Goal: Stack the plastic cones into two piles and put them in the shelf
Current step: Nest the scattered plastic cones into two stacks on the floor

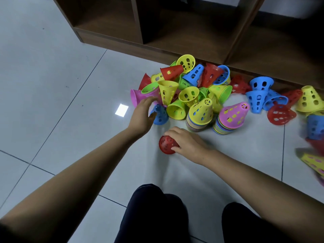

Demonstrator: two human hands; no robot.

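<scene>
1. R grip (188,144): fingers curled over the top of a red cone (166,145), thumb tucked at its near edge. Firm hold, cone half hidden by the palm.
2. Red cone sits low on the floor (52,88), in front of the stacks and apart from them. Can't tell if it rests on the tile or hangs just above it.
3. L grip (142,114): fingers stretched fwd and loose, nothing in it. Motion-blurred. Thumb just beside a small blue cone (161,117). Fingertips near a pink cone (136,97) at the left edge of the heap. Contact w/ either: can't tell.
4. Two stacks stand upright on the floor just beyond the R grip. Yellow-topped stack (200,114) is on the left, pink-topped stack (231,118) on the right. They stand side by side w/ a small gap. Rims below each top cone show mixed colours.
5. Loose heap (188,95) lies behind the stacks: yellow, blue, red, green and pink cones, tumbled on their sides and at all angles.
6. More blue, red and yellow cones trail right along the foot of the shelf. Those at the far right edge are blurred.
7. Shelf (138,20): brown wood, open compartments at floor level, directly behind the heap.
8. Bottom of view: knees in dark trousers (154,213). Bright light patch (121,110) on the tile left of the L grip.
</scene>
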